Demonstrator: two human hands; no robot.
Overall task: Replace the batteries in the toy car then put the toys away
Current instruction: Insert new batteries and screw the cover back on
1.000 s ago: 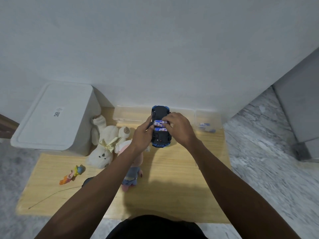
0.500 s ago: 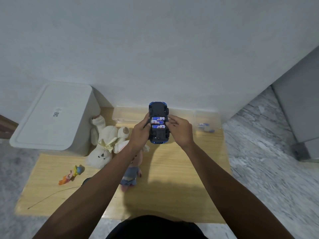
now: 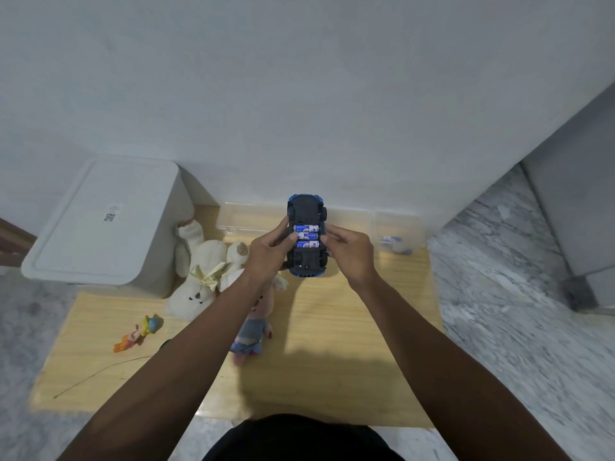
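- Since a second ago the right hand [image 3: 349,252] has slid off the batteries [image 3: 307,235] to the car's side; all three now show
- Nearest, a doll [image 3: 248,334] and small figure [image 3: 139,332] lie on the wooden counter [image 3: 332,327]
- Both hands grip the upturned toy car [image 3: 307,236] above it; left hand [image 3: 268,257] opposite
- Beyond: white plush [image 3: 199,261], clear tray [image 3: 246,217], white bin [image 3: 100,221]

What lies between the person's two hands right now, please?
The head view shows the upturned blue toy car, batteries exposed, gripped between the left hand and right hand.
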